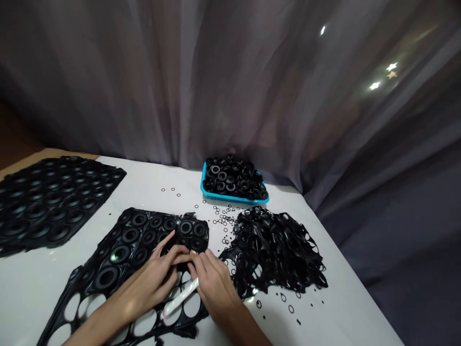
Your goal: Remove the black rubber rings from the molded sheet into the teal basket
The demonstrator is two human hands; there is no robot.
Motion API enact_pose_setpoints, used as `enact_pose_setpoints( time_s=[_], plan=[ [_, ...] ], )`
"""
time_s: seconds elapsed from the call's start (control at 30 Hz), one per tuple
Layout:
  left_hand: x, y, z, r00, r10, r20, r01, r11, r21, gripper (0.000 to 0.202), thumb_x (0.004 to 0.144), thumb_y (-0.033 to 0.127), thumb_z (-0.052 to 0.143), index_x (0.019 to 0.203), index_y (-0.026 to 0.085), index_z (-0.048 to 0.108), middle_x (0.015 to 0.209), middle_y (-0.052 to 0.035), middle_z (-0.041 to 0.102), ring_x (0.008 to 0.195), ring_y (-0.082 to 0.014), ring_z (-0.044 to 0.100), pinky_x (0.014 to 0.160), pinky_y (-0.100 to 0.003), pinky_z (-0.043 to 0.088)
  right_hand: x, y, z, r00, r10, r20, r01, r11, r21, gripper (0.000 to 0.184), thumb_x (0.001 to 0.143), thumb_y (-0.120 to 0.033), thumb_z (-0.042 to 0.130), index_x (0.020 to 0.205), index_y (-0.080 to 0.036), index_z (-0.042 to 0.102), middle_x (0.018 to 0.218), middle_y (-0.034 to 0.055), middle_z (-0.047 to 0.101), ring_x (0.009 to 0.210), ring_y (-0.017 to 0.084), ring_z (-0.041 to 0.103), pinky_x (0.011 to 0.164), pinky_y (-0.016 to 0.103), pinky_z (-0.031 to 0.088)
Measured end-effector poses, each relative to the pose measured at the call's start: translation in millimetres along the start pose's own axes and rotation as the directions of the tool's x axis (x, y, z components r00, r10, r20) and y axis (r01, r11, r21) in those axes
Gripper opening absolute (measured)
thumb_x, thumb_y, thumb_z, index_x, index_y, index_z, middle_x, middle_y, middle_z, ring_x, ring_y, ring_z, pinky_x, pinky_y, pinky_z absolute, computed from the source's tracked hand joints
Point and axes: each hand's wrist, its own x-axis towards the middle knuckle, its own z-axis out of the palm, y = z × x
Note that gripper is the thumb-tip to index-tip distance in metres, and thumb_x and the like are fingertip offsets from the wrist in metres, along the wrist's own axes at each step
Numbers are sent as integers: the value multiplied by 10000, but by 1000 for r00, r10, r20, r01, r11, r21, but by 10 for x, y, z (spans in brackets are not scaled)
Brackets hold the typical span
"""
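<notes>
A black rubber sheet (122,245) moulded with round seals lies in front of me on the white table (29,288); its near part has empty round holes. My left hand (153,278) presses on the sheet with fingers bent, fingertips at a seal near the sheet's right side. My right hand (212,283) meets it there, fingers pinched at the same spot. A white stick-like tool (180,298) runs under my right palm. What the fingertips pinch is hidden.
A second black moulded sheet (50,202) lies at the far left. A blue tray (230,194) heaped with black rubber rings stands at the back. A tangled pile of black rubber scrap (277,250) sits right of my hands. Small rings (225,218) are scattered around. A grey curtain hangs behind.
</notes>
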Motion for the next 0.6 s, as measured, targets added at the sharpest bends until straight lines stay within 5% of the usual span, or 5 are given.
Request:
enact_pose_setpoints(
  time_s=[0.1,0.27,0.4,0.5,0.6],
  plan=[
    [25,-6,-37,998,-14,67,14,1000,4,603,1011,67,338,1584,254,333,1357,-10,744,1348,-207,648,1359,-557,209,-22,12,-107,993,-112,-25,112,994,-18,318,1030,-22,470,1308,-2,622,868,84,704,772,210,636,628,330,532],
    [-14,-59,-15,994,42,101,-44,999,12,612,980,32,377,1545,252,461,1379,-16,740,1279,-168,700,1370,-505,173,-132,47,-251,950,-298,-87,295,954,-52,361,1049,-77,471,1353,37,631,745,50,639,685,186,576,652,318,535],
    [-28,-94,34,990,76,121,-82,996,47,618,923,-26,399,1415,278,616,1404,-20,725,1337,-182,662,1337,-528,263,-260,111,-310,948,-108,-299,93,994,-61,538,1005,-71,558,1539,-27,514,719,23,589,643,185,552,605,330,502],
    [-16,-78,11,989,35,142,-38,999,17,607,966,-1,400,1445,316,599,1411,-17,718,1342,-195,653,1288,-520,357,-232,276,-409,867,69,-493,-85,996,-11,635,980,-9,564,1588,-177,492,779,29,612,678,198,564,617,345,489],
    [-13,-53,-51,991,-12,133,22,997,-72,528,1030,69,393,1443,331,593,1421,-26,696,1337,-210,637,1243,-477,421,4,639,-552,870,185,-458,-179,982,57,515,1016,-60,558,1508,-212,560,902,63,674,794,222,607,689,367,516]
  ],
)
